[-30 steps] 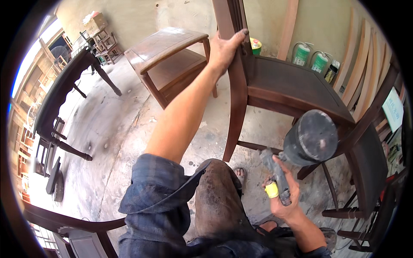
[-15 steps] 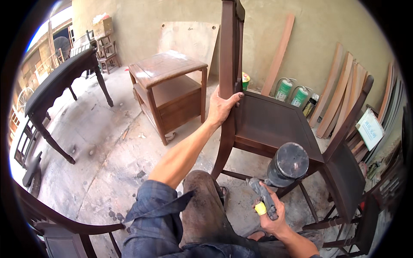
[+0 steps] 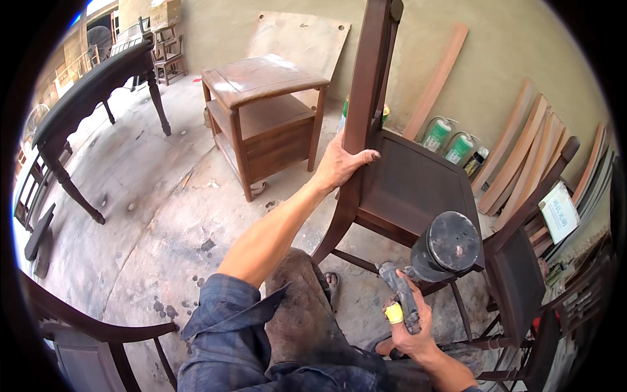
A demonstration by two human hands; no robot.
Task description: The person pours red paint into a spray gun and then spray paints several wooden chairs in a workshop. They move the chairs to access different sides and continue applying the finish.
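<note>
A dark brown wooden chair stands in front of me, its tall back toward my left. My left hand is closed round the lower part of the back post, thumb on the seat side. In my right hand is a spray gun, gripped by its handle, with a yellow piece showing by the fingers. Its round black cup sits up beside the front edge of the seat. The cup hides part of the seat's near corner and a leg.
A brown wooden side cabinet stands beyond the chair. At far left is a dark table. More chairs stand at right and lower left. Planks and green-labelled cans are by the wall.
The view has shifted a little, so the cabinet and table sit differently in it. My left hand stays on the chair's post, and my right still holds the spray gun by the seat.
</note>
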